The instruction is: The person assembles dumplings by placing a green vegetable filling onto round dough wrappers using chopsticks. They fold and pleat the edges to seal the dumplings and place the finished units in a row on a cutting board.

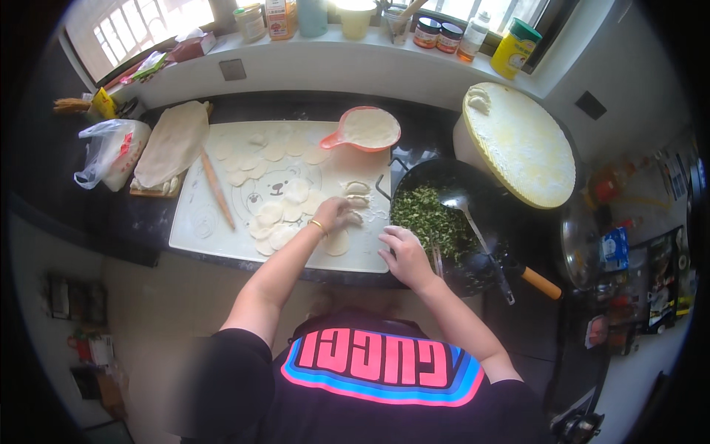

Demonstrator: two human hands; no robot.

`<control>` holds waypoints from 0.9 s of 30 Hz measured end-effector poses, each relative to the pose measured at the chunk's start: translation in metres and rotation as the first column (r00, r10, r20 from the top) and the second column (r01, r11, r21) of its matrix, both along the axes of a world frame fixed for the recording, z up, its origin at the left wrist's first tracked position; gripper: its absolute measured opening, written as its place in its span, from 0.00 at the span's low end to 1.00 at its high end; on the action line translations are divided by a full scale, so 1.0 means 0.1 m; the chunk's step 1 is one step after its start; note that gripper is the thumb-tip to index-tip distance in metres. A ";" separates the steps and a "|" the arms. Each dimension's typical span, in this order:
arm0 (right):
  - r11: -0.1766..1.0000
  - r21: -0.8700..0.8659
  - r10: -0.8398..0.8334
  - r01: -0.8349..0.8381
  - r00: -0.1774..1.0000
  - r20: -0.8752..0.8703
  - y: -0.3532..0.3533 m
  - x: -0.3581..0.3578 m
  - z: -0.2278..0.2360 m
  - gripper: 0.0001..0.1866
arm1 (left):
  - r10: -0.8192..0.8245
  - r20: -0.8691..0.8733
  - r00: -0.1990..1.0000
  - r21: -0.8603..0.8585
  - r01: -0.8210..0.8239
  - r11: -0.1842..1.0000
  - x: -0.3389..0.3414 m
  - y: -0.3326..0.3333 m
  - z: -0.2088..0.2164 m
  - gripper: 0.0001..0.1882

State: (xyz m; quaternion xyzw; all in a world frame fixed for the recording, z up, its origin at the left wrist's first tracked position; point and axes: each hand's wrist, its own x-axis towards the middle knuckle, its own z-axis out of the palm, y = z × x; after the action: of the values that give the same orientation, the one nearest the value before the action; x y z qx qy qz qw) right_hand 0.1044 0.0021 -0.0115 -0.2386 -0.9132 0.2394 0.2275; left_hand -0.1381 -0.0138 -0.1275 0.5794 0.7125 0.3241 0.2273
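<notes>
Left hand (340, 213) at pale, crescent-shaped dumpling (356, 219) on white rectangular mat (370, 255).
Its grip is unclear; the right hand (404, 254) spreads loosely by a round black wok (473, 275).

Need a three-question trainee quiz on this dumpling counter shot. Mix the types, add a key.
1. What fills the red bowl with a handle?
a) whole eggs
b) white powder
c) dry noodles

2. True or false: the head of the metal spoon lies on the chopped greens.

3. Which of the person's hands is nearer to the dumplings on the mat?

Key: 1 b; 2 true; 3 the left hand.
</notes>
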 end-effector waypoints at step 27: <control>0.878 -0.218 -0.334 0.426 0.872 0.358 -0.46 -1.08 -1.07 0.33 | -0.026 -0.117 0.993 0.106 0.039 0.994 -0.28 -0.89 -0.09 0.23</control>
State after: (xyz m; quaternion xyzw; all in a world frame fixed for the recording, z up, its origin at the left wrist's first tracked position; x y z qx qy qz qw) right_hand -0.0033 -0.0436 -0.1180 -0.4803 -0.8265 0.2803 0.0869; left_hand -0.1662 -0.1026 -0.1367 0.6201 0.6964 0.3242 0.1594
